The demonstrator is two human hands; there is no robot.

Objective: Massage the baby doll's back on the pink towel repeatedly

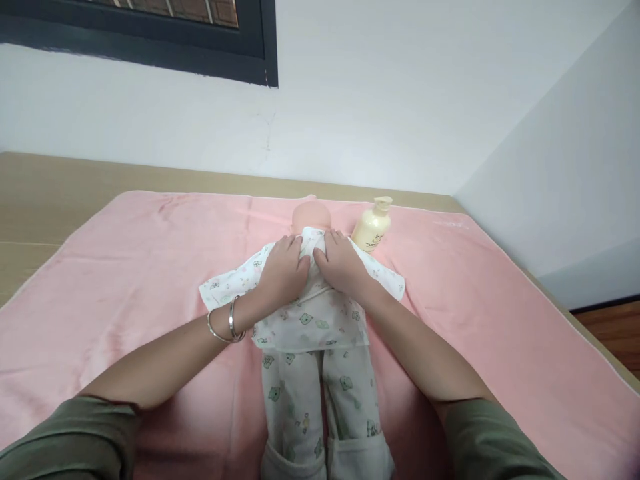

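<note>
A baby doll (311, 215) lies on a pink blanket, its bald head pointing away from me. It wears a white printed top (313, 323) and matching white trousers (295, 400) with small green animal figures. My left hand (284, 268) rests flat on the left side of the doll's upper body, fingers stretched toward its head. On the other side my right hand (343, 263) lies the same way, thumb pointing inward. Both hands press on the cloth near the shoulders without gripping anything. The doll's sleeves spread out to both sides, and no doll hands show.
The pink blanket (150, 267) covers most of a light wooden surface (40, 193). A cream pump bottle (373, 225) stands tilted in view just right of the doll's head. White walls (375, 100) rise behind and at right, with a dark window frame (257, 40) at upper left.
</note>
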